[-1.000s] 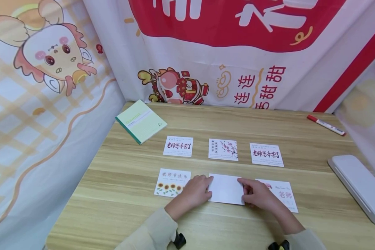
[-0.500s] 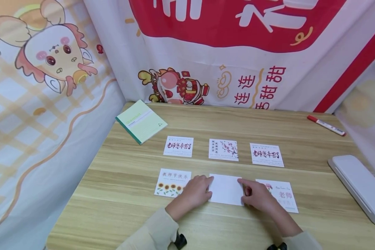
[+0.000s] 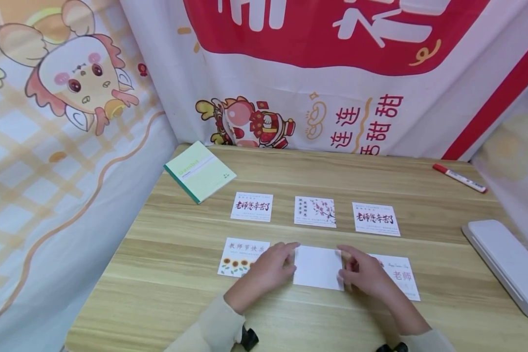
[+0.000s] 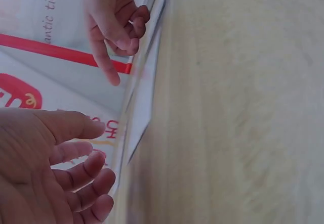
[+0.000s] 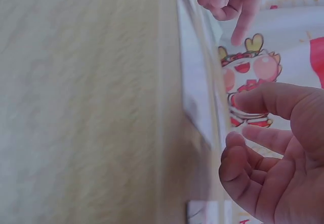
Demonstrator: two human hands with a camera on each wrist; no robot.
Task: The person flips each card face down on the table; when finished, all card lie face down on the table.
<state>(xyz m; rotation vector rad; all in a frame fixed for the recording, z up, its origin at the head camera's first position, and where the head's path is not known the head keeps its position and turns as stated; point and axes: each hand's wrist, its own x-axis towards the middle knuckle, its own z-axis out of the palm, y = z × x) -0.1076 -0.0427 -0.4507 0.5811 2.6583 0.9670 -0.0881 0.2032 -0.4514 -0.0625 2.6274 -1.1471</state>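
Blank white card point(image 3: 319, 268), one: on wood-grain tabletop point(image 3: 308, 322), your side of the blossom-branch card point(image 3: 315, 211), between your left hand point(image 3: 274, 265) and right hand point(image 3: 366, 274); fingers relaxed, ungripping; fingertip contact unclear.

I read "Gambit" on notebook point(image 3: 200, 172), "老师您辛苦了" on back-left card point(image 3: 252, 207) and back-right card point(image 3: 376, 219), "教师节快乐" on sunflower card point(image 3: 241, 256).

On the table point(image 3: 312, 171), a blank card point(image 3: 319, 268) between left hand point(image 3: 270, 266) and right hand point(image 3: 368, 275), with a sunflower card point(image 3: 239, 256) partly hidden by the left and a flower card point(image 3: 403, 276) partly hidden by the right. Beyond, three printed cards point(image 3: 315, 211) in a row, then a notebook point(image 3: 201, 171) at back left. At right, a case point(image 3: 506, 268), a marker point(image 3: 460, 178) beyond it.
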